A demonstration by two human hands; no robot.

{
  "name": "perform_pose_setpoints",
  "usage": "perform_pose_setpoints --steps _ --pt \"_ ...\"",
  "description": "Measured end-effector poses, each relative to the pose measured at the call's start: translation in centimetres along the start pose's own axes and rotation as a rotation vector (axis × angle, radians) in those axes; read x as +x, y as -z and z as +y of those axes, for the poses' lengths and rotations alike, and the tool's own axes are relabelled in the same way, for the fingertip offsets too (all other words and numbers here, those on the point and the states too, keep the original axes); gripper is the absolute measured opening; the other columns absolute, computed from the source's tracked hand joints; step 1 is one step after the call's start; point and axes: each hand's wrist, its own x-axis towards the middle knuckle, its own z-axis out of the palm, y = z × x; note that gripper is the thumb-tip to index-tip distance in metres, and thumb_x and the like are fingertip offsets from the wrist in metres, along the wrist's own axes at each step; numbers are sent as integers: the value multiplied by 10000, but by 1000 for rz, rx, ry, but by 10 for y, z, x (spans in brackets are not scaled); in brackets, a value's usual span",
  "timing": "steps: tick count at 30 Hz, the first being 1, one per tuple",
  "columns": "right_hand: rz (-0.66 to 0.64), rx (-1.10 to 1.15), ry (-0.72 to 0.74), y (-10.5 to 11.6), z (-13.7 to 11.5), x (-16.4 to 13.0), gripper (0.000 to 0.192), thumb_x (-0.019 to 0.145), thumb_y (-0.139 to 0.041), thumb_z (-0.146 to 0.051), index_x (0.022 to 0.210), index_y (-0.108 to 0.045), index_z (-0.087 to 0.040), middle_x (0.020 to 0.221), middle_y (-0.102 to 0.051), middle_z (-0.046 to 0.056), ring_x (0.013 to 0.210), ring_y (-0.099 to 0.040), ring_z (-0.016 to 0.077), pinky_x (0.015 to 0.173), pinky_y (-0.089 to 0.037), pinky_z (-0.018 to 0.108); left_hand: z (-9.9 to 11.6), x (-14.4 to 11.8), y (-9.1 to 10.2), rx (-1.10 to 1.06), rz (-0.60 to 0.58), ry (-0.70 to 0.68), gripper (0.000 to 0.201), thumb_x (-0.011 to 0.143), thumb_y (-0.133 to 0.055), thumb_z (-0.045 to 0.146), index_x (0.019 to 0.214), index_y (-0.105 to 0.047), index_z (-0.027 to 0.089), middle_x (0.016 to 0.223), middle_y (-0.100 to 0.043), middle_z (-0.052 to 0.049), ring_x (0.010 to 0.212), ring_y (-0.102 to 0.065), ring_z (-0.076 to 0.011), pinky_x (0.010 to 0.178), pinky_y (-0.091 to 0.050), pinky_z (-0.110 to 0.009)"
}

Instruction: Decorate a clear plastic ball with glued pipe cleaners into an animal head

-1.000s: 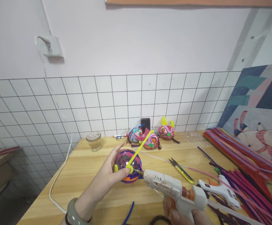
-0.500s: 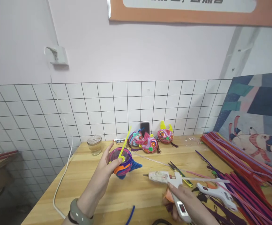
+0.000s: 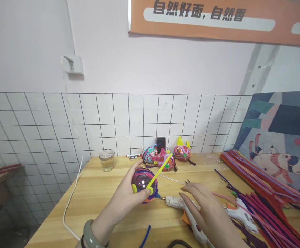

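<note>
Fingers [image 3: 135,172] of the left hand [image 3: 125,199] clamped the pipe-cleaner-wrapped clear ball [image 3: 142,181] while the right hand [image 3: 206,212], fingers spread, hovered over the white glue gun [image 3: 184,210], whose hot nozzle risked burning skin.

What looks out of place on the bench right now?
The white glue gun lies on its side on the wooden table, under the right hand. A yellow pipe cleaner juts loose from the clear ball.
</note>
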Motion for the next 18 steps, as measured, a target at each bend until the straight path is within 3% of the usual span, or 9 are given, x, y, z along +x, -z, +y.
perform_pose_setpoints --steps 2,5,8,10,13,18 --pt "108 -75 292 13 -17 21 205 937 -473 -219 1103 -593 -217 1127 -642 109 1121 -558 256 931 -450 433 3 -3 -2 27 -37 -2 766 687 -657 144 1382 -344 217 1331 -529 -110 1159 -536 -256 1014 -381 -390" --pt "89 -186 476 20 -31 46 261 921 -503 -145 1163 -582 -202 1228 -619 111 1271 -425 301 1043 -317 569 7 -6 -4 32 -72 -10 768 674 -660 146 1375 -349 201 1333 -525 -121 1190 -510 -265 1026 -371 -393" --pt "53 -138 494 18 -32 55 227 937 -484 -145 1117 -603 -215 1060 -686 71 1168 -499 280 1047 -260 599 10 -7 -4 17 -92 -19 769 673 -663 152 1374 -352 199 1341 -516 -122 1196 -506 -263 1021 -380 -382" --pt "49 -54 489 17 -31 53 210 953 -451 -142 1069 -611 -212 901 -689 44 979 -573 225 997 -316 538 9 -7 -4 10 -91 -12 764 682 -656 147 1378 -344 206 1327 -526 -113 1175 -522 -254 1004 -396 -369" --pt "35 32 475 14 -30 45 209 958 -424 -126 1060 -599 -177 814 -656 41 791 -568 177 830 -398 415 6 -5 -4 10 -70 3 764 688 -649 132 1383 -345 223 1319 -534 -98 1151 -540 -249 994 -403 -367" --pt "75 73 435 5 -35 32 215 923 -469 -85 1091 -581 -160 737 -630 32 696 -538 170 671 -400 324 1 -3 -6 -53 -42 14 752 704 -670 158 1387 -370 253 1339 -532 -90 1137 -557 -263 989 -407 -382"
